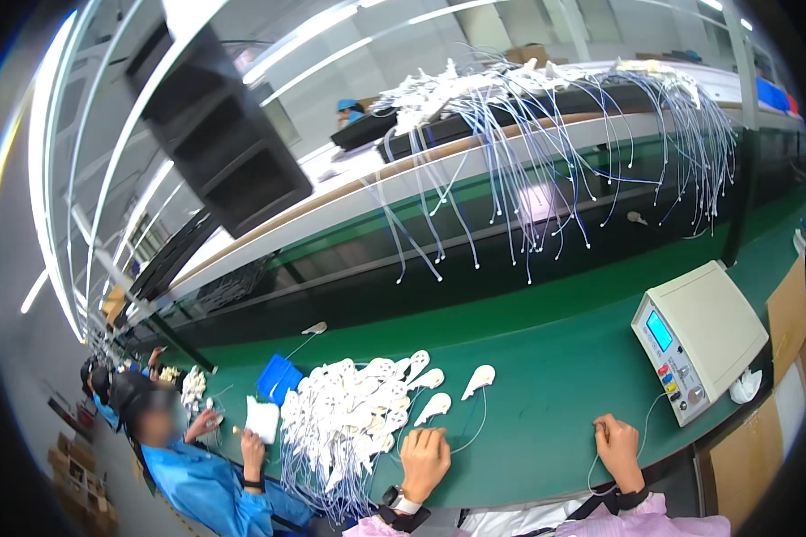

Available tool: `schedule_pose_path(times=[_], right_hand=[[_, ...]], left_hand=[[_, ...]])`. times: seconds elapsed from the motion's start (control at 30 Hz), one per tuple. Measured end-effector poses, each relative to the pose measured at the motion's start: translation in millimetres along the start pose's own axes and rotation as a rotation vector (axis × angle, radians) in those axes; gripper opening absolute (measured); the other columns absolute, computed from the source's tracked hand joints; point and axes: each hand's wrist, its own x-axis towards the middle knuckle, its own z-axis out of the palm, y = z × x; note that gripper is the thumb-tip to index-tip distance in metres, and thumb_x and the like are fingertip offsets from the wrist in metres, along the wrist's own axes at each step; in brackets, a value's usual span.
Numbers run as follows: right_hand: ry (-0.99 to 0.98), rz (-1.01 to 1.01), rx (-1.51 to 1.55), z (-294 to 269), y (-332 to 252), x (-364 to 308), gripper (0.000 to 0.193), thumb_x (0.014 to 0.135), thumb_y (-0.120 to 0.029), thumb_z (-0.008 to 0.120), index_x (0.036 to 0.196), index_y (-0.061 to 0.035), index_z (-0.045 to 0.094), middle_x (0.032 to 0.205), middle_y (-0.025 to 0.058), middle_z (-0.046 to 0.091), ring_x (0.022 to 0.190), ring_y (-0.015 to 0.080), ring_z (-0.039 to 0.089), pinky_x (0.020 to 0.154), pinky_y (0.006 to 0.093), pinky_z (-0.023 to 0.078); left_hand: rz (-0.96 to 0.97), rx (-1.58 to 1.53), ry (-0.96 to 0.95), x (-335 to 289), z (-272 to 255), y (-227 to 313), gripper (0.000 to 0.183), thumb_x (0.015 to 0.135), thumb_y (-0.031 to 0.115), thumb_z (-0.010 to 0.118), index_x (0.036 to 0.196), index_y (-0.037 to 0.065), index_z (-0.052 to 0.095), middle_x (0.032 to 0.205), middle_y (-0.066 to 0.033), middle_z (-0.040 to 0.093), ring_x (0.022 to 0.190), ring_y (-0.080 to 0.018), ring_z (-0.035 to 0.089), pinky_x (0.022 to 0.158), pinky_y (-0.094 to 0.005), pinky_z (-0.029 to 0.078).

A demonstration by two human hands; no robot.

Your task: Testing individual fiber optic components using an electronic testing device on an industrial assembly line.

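We are resting our left hand (425, 461), loosely curled, at the lower centre of the frame, touching the edge of the pad pile (349, 412); whether it is gripping anything we cannot tell. Our right hand (620, 447), lower right, is pinching a thin white wire (647, 413) running up toward the tester (700, 336). The pads look light, flat and floppy; we judge the stiffer body safer to grip than the lead. One loose pad (479, 380) is pointing its long axis toward the upper right.

Factory assembly line: long green workbench (546, 394), white wired parts piled (349, 421), test instrument (698, 336), blue-coated co-worker (201, 483) alongside.
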Motion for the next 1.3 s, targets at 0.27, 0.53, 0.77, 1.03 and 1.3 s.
schedule_pose_path(times=[0.27, 0.53, 0.77, 1.03, 1.3], right_hand=[[0.122, -0.001, 0.018, 8, -10, -30, 0.005, 0.078, -0.003, 0.059, 0.080, -0.0058, 0.063, 0.052, 0.0076, 0.052, 0.043, 0.0196, 0.050, 0.043, 0.0332, 0.035], [0.223, 0.241, -0.099, 19, -5, -34, 0.008, 0.080, -0.008, 0.059, 0.087, -0.0058, 0.062, 0.065, 0.0122, 0.059, 0.055, 0.0269, 0.058, 0.049, 0.0373, 0.044], [0.053, 0.130, -0.202, 1, -13, -26, 0.011, 0.080, -0.012, 0.060, 0.089, -0.0068, 0.064, 0.065, 0.0047, 0.062, 0.055, 0.0193, 0.061, 0.050, 0.0298, 0.051], [0.057, 0.121, -0.114, 2, -15, -37, 0.013, 0.083, -0.011, 0.056, 0.094, -0.0059, 0.061, 0.067, 0.0047, 0.062, 0.059, 0.0194, 0.063, 0.054, 0.0285, 0.053], [0.072, 0.020, -0.102, 3, -4, -39, 0.019, 0.088, -0.019, 0.052, 0.102, -0.0060, 0.056, 0.063, 0.0078, 0.059, 0.057, 0.0252, 0.061, 0.052, 0.0354, 0.050]], left_hand=[[-0.192, 0.342, -0.684, 127, 32, -283, 0.045, 0.077, 0.042, 0.062, 0.099, 0.003, 0.066, 0.101, -0.0191, 0.065, 0.101, -0.0391, 0.057, 0.090, -0.0426, 0.043], [-0.516, 0.518, -0.493, 245, 110, -486, 0.029, 0.077, 0.026, 0.066, 0.103, 0.012, 0.065, 0.091, -0.0095, 0.067, 0.084, -0.0297, 0.066, 0.071, -0.0398, 0.054], [0.109, 0.072, -0.604, 448, 357, -251, 0.027, 0.079, 0.025, 0.064, 0.102, 0.011, 0.064, 0.089, -0.0087, 0.066, 0.082, -0.0274, 0.064, 0.069, -0.0380, 0.052], [0.156, -0.062, -0.601, 454, 285, -229, 0.025, 0.081, 0.025, 0.062, 0.102, 0.010, 0.064, 0.088, -0.0078, 0.064, 0.078, -0.0247, 0.061, 0.067, -0.0360, 0.050], [0.157, -0.139, -0.587, 439, 181, -192, 0.024, 0.083, 0.024, 0.060, 0.101, 0.009, 0.063, 0.086, -0.0069, 0.063, 0.075, -0.0220, 0.058, 0.065, -0.0340, 0.048]])
